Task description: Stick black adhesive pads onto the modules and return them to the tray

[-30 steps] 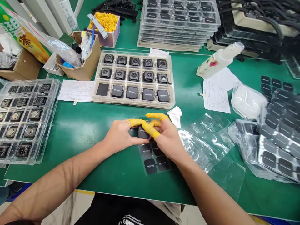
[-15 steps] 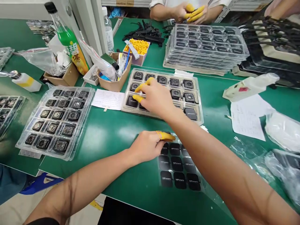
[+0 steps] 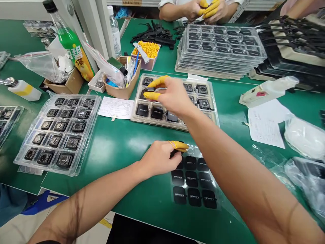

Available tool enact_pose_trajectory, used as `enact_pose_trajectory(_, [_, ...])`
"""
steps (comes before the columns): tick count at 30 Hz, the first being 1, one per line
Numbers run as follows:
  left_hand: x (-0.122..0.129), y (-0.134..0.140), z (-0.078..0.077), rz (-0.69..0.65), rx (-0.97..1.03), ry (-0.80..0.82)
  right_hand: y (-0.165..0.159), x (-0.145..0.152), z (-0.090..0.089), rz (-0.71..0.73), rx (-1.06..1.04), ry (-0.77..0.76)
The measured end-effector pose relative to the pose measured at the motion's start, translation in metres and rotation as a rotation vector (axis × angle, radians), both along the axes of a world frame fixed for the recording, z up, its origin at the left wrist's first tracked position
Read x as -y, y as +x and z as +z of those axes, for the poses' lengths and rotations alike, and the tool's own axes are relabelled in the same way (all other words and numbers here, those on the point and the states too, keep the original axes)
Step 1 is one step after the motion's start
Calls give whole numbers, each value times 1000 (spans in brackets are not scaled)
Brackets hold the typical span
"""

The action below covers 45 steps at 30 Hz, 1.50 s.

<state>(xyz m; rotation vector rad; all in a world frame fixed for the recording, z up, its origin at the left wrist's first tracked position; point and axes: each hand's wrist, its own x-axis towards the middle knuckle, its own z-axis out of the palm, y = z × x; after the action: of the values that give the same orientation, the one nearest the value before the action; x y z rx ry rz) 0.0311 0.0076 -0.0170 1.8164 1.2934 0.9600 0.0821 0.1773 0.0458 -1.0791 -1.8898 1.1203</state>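
The right hand [image 3: 175, 96] has its grip narrowed on a dark watch body [image 3: 149, 90], pinched between fingers in yellow covers. The watch body is seen almost edge-on, its long axis running roughly left to right across the view and its free end pointing left, away from the palm. It is over the left part of the tray [image 3: 149, 121], around the middle row; whether it touches the cell beneath is hard to tell.

On the near side of this grip, 3 logo-faced squares [image 3: 156, 112] show in the tray's near row. To its left lies a paper form [image 3: 115, 107] on the worktop [image 3: 109, 135].

Nearer the body, the left hand [image 3: 161, 157] has thumb and finger bent close at the far left corner of the film sheet [image 3: 186, 185]. Something dark shows there, but I cannot tell whether that grip holds it.

Against 0.5 s ago, the right hand's fingertips have shifted away from the near row, uncovering its 2nd and 3rd squares. The left hand stays at the sheet's corner. The tray's near-left cell, unfilled 1.0 s ago, now holds a logo-faced square.
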Motion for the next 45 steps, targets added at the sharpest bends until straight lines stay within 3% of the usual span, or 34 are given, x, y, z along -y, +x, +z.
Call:
enact_pose_trajectory(2, [0, 0, 5, 4, 58, -85, 35, 37, 6, -39, -169, -73])
enact_pose_trajectory(4, [-1, -1, 10, 6, 105, -204, 73, 80, 5, -196, -246, -129])
enact_pose_trajectory(7, [-2, -3, 13, 21, 118, -333, 116, 134, -14, -310, -248, -309])
enact_pose_trajectory(10, [-2, -3, 11, 44, 104, -353, 128, 159, -40, -311, -227, -353])
enact_pose_trajectory(14, [-2, -2, 6, 64, 65, -233, 114, 163, -56, -343, -184, -260])
enact_pose_trajectory(17, [-4, -3, 7, 75, 53, -163, 117, 160, -43, -354, -151, -182])
enact_pose_trajectory(20, [-7, -4, 9, 79, 39, -146, 151, 161, -20, -332, -137, -144])
enact_pose_trajectory(22, [-7, -4, 10, 94, 24, -150, 187, 163, -10, -298, -136, -217])
enact_pose_trajectory(24, [-7, -3, 10, 102, 17, -149, 223, 160, -11, -354, 62, -208])
enact_pose_trajectory(27, [-7, -2, 10, 101, 8, -136, 256, 142, -31, -561, 472, 104])
enact_pose_trajectory(29, [-7, -2, 10, 94, 15, -145, 259, 124, -46, -532, 540, 294])
enact_pose_trajectory(32, [-7, -1, 9, 89, 37, -170, 245, 104, -57, -343, 570, 409])
enact_pose_trajectory(36, [-6, -2, 8, 93, 58, -169, 207, 113, -45, -309, 466, 529])
enact_pose_trajectory(40, [-7, -3, 6, 54, 78, -172, 166, 136, -37, -65, 297, 638])
enact_pose_trajectory(42, [-7, -3, 5, 57, 96, -193, 157, 139, -39, -105, 384, 718])
enact_pose_trajectory(45, [-7, -2, 6, 80, 99, -209, 156, 138, -41, -309, 495, 750])
